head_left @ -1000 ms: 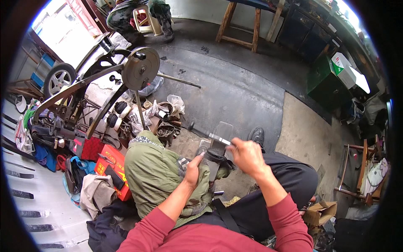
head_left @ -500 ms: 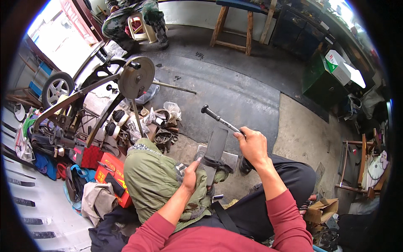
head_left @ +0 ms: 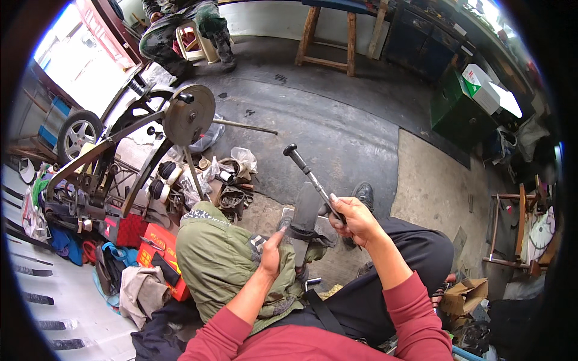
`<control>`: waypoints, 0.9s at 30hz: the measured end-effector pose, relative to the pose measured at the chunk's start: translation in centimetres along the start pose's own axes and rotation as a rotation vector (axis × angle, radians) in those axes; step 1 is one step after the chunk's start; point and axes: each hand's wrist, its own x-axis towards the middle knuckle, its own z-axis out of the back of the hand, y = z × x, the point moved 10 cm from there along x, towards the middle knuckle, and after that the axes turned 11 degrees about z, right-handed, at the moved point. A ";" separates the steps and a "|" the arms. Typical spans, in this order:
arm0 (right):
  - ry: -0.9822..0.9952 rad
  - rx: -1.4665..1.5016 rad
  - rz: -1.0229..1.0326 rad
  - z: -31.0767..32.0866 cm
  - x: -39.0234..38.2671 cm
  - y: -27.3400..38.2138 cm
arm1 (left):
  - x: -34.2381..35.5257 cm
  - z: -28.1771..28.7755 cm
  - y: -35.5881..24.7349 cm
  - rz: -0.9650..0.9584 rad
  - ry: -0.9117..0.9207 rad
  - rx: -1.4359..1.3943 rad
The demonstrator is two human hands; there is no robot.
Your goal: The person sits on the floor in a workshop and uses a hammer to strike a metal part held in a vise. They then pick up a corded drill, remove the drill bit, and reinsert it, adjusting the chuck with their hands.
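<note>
My right hand [head_left: 355, 219] grips a hammer [head_left: 310, 177] by its shaft, with the black end raised up and to the left above a dark shoe [head_left: 305, 222]. The shoe stands sole-up in front of my lap, over a green cloth [head_left: 220, 265] that covers my left knee. My left hand [head_left: 271, 253] presses against the shoe's lower left side and steadies it. My red sleeves come in from the lower edge. What the shoe rests on is hidden beneath it.
A metal stand with a round disc [head_left: 189, 114] and a pile of shoes and parts [head_left: 198, 180] lie to the left. A red box [head_left: 158, 256] sits by my knee. Another person sits on a stool [head_left: 186, 30] far back. A green cabinet [head_left: 460, 111] stands right.
My right hand has swung the hammer from lying low across the shoe up to a raised, tilted position. My left hand stays on the shoe.
</note>
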 end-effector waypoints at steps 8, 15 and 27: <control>-0.070 -0.027 0.102 0.4 -0.2 2.1 | -0.7 1.4 -1.7 -0.126 -0.198 0.247; -0.498 0.024 0.686 7.7 -5.8 13.7 | -1.7 0.6 -3.4 -0.202 -0.086 0.433; -1.362 -0.512 0.995 23.1 -31.7 11.6 | -1.4 13.5 -9.1 -0.521 -0.467 1.058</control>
